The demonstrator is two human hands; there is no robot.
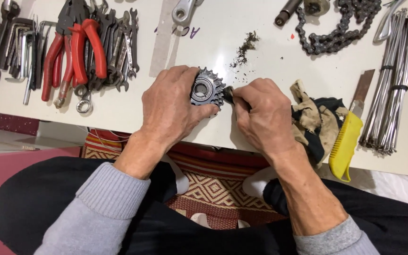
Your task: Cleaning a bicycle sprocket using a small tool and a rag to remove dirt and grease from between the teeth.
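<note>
Risk: the small dark tool (228, 94) may slip off the sprocket teeth and jab the left hand (171, 111), or flick more grit across the white table (270, 61). Grip: left hand closed around 1 toothed sprocket cluster (207, 89) at the table's near edge; right hand (260, 115) pinched shut on the tool, tip touching the teeth.

Red-handled pliers (74, 49), chain (336, 28), spokes (395, 80)

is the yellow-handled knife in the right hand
No, the yellow-handled knife lies on the table beside the rag; the right hand is at the gear cluster.
</note>
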